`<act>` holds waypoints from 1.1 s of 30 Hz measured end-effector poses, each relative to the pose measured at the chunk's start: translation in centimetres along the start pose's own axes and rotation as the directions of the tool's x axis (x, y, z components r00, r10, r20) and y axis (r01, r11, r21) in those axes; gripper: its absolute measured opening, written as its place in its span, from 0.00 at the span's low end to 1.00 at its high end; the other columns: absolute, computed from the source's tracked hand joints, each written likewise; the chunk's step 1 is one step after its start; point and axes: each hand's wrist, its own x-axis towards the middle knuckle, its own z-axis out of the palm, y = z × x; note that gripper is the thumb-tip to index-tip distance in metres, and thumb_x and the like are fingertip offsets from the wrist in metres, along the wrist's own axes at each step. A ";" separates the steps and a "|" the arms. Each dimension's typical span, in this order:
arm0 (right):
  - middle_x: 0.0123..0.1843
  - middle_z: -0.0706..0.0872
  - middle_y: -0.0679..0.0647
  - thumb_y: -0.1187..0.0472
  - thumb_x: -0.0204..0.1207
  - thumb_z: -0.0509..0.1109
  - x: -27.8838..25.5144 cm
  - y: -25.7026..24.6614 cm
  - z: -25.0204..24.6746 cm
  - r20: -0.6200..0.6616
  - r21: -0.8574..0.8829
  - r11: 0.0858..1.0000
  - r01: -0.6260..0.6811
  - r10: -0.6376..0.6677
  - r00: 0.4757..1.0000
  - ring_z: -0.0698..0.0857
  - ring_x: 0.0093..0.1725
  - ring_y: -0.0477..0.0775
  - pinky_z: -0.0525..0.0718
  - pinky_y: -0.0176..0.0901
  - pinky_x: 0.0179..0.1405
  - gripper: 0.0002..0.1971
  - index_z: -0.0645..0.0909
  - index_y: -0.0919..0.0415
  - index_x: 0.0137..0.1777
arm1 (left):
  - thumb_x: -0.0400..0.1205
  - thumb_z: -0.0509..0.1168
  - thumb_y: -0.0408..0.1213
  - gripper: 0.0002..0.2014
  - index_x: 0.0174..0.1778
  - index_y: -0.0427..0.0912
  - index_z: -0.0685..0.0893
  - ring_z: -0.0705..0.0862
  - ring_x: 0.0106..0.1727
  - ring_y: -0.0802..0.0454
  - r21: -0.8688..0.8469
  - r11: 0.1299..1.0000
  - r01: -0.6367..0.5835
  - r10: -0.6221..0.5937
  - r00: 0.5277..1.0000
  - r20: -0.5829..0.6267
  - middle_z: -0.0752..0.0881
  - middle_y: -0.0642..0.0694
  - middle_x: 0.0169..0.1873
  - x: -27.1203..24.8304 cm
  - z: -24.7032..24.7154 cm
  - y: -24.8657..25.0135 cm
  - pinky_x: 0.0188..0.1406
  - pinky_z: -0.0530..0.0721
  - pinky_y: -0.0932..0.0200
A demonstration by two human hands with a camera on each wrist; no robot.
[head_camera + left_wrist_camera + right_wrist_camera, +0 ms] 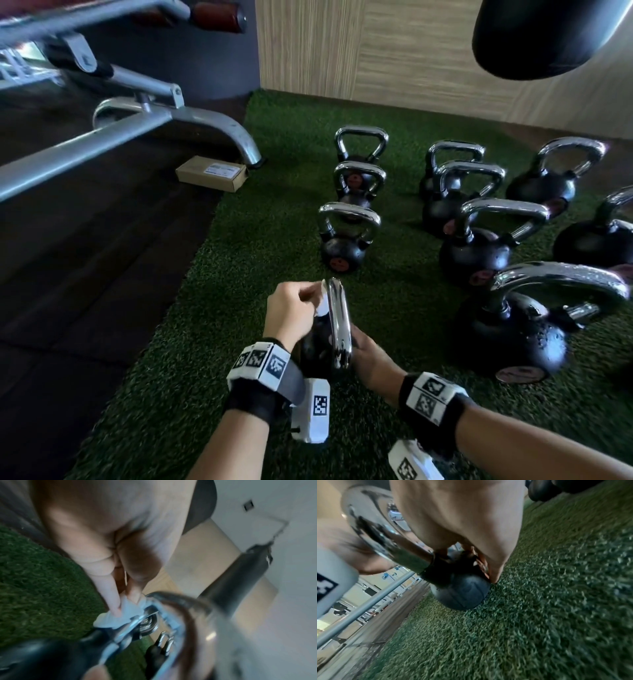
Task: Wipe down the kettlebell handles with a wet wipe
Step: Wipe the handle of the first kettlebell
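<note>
A small black kettlebell (317, 353) stands on the green turf just in front of me, its chrome handle (337, 318) edge-on to the head view. My left hand (313, 298) pinches a crumpled white wet wipe (322, 303) and presses it against the handle's upper left side. In the left wrist view the wipe (118, 615) sits between thumb and fingertips (116, 608), right on the chrome handle (173, 616). My right hand (363, 346) grips the kettlebell from the right. In the right wrist view its fingers curl down over the black ball (462, 593) below the handle (373, 524).
Several more chrome-handled kettlebells stand in rows on the turf (260, 260) ahead and to the right, the nearest large one (517, 329) close to my right forearm. A steel bench frame (137, 116) and a cardboard box (212, 173) lie left; a black punching bag (534, 37) hangs top right.
</note>
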 end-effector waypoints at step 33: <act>0.50 0.94 0.47 0.50 0.83 0.71 -1.9 -2.0 -0.7 -0.044 -0.339 0.939 0.065 -0.085 0.995 0.92 0.51 0.46 0.87 0.40 0.48 0.10 0.86 0.36 0.61 | 0.80 0.78 0.38 0.12 0.60 0.46 0.94 0.91 0.57 0.66 -0.350 0.907 -0.233 0.218 0.972 -0.082 0.94 0.58 0.54 -7.6 0.6 -0.4 0.59 0.87 0.67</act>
